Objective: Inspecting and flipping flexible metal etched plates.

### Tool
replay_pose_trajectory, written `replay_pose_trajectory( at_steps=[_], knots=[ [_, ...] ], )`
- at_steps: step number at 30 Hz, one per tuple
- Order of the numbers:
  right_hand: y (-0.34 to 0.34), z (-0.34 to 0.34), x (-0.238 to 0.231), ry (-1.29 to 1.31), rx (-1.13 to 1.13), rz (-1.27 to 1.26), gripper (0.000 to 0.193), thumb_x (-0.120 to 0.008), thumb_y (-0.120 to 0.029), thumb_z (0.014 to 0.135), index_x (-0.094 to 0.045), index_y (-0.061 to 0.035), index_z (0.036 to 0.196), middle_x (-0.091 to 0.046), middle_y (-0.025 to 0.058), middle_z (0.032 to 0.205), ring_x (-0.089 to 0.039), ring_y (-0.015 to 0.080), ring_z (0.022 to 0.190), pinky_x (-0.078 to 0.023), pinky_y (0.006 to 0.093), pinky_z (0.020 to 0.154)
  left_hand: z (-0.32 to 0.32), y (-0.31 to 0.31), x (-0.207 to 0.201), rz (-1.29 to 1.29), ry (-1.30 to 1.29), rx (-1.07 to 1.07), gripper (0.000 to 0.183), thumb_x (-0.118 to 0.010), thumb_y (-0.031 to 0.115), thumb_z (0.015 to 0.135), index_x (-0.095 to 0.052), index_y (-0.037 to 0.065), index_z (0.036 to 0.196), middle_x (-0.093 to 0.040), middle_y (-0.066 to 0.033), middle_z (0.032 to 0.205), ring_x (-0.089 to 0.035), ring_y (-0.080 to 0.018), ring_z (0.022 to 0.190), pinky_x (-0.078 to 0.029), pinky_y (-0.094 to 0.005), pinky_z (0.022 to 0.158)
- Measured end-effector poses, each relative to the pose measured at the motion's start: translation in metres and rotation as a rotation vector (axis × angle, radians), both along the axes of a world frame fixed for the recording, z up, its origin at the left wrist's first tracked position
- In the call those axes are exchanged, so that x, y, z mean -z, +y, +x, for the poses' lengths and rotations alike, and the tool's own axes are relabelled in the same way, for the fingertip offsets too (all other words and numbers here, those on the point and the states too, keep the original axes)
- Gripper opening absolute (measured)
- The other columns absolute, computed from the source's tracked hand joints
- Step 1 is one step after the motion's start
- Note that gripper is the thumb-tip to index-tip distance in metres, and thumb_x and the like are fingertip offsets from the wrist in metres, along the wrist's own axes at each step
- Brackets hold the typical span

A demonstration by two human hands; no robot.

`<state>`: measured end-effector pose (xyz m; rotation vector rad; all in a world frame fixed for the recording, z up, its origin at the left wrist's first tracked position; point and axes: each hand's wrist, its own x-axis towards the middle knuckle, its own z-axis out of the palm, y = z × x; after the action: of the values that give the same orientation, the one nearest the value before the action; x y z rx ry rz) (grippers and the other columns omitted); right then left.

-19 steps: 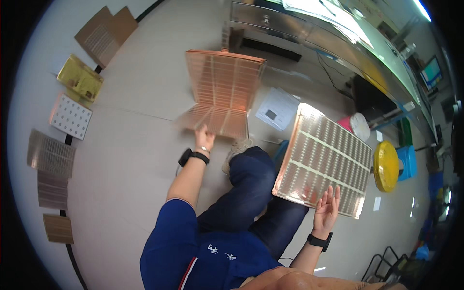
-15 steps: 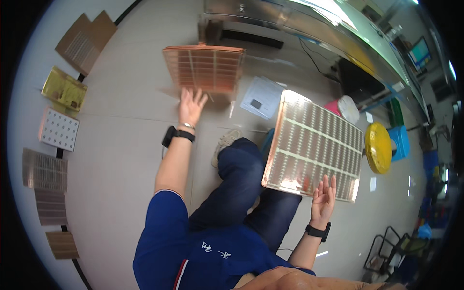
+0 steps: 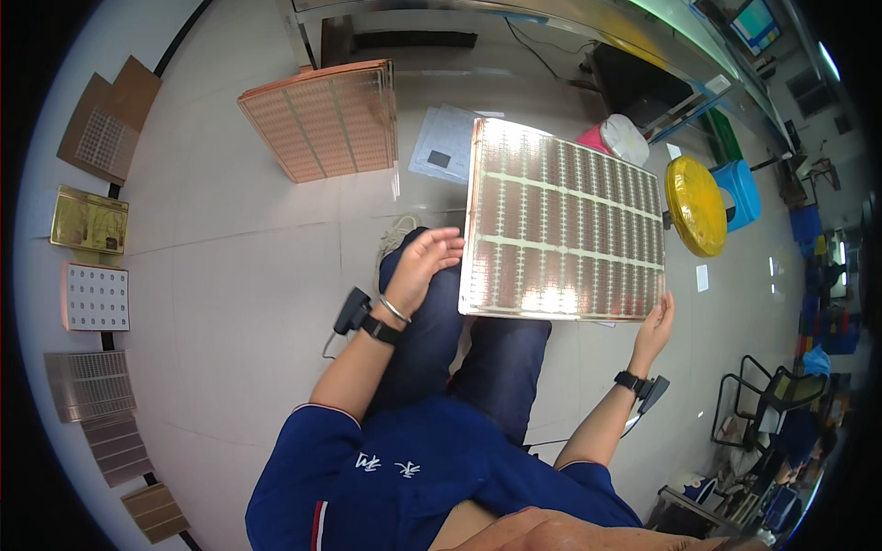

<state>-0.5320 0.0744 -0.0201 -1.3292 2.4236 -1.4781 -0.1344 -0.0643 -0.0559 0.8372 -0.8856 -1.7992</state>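
A stack of copper-coloured circuit board panels, with pale lines across a fine grid, lies in front of my knees; what bears it is hidden. My left hand is at the stack's left edge, fingers stretched out and fingertips close to the rim; whether they touch cannot be told. At the near right corner is my right hand, fingers extended along the edge and not wrapped round it. Farther left, a second stack of copper panels stands tilted on the floor by a bench leg.
Papers lie on the floor between the stacks. A metal bench runs along the far side. To the right are a round yellow-covered stool, a blue stool and a pink-and-white bucket. Sample panels line the left wall.
My left hand has moved from the left stack to the right stack's left edge. My right hand has shifted from above the near edge to the near right corner. The view has turned.
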Motion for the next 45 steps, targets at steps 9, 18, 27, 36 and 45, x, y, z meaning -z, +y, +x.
replay_pose_trajectory(
  at_steps=[9,18,27,36,45],
  knots=[
    [0.002,-0.049,0.032,0.271,0.090,0.352,0.034,-0.046,-0.005,0.083,-0.048,0.0027,0.117,-0.055,0.0191,0.108,-0.051,0.0329,0.104,-0.039,0.0391,0.091,-0.010,0.020,0.003,-0.163,-0.272,-0.130,0.022,-0.042,0.008,0.092,-0.054,-0.002,0.107,-0.060,-0.0105,0.100,-0.057,-0.0137,0.090,-0.045,-0.0258,0.083],
    [0.012,-0.010,0.023,0.445,0.116,0.409,0.031,-0.046,-0.011,0.086,-0.051,0.0002,0.115,-0.051,0.0225,0.117,-0.044,0.0370,0.114,-0.034,0.0427,0.096,-0.017,0.015,-0.001,-0.088,-0.275,-0.081,0.025,-0.046,0.016,0.093,-0.054,-0.002,0.109,-0.061,-0.0082,0.099,-0.057,-0.0113,0.088,-0.045,-0.0233,0.081],
    [0.047,0.003,-0.004,0.041,0.150,0.347,0.026,-0.046,-0.011,0.088,-0.058,-0.0024,0.109,-0.060,0.0174,0.103,-0.058,0.0277,0.092,-0.045,0.0339,0.080,0.022,0.025,-0.026,0.108,-0.285,-0.008,0.023,-0.056,0.007,0.085,-0.052,-0.003,0.105,-0.060,-0.0061,0.090,-0.057,-0.0098,0.078,-0.046,-0.0208,0.071],
    [0.077,0.008,0.022,-0.572,0.000,0.302,0.029,-0.043,-0.023,0.095,-0.058,-0.0043,0.112,-0.048,-0.0045,0.065,-0.041,0.0019,0.056,-0.033,0.0167,0.049,0.087,0.045,-0.025,0.302,-0.437,0.050,0.016,-0.049,0.022,0.091,-0.054,0.007,0.090,-0.052,0.0030,0.071,-0.049,-0.0046,0.060,-0.044,-0.0178,0.058],
    [0.070,0.019,0.003,-0.788,-0.071,0.121,0.030,-0.047,-0.019,0.093,-0.057,0.0040,0.108,-0.061,0.0051,0.094,-0.055,0.0097,0.083,-0.044,0.0227,0.075,0.036,0.036,-0.009,0.261,-0.375,-0.198,0.026,-0.047,0.031,0.093,-0.055,0.009,0.082,-0.048,0.0054,0.065,-0.040,-0.0017,0.055,-0.034,-0.0187,0.047]
  ],
)
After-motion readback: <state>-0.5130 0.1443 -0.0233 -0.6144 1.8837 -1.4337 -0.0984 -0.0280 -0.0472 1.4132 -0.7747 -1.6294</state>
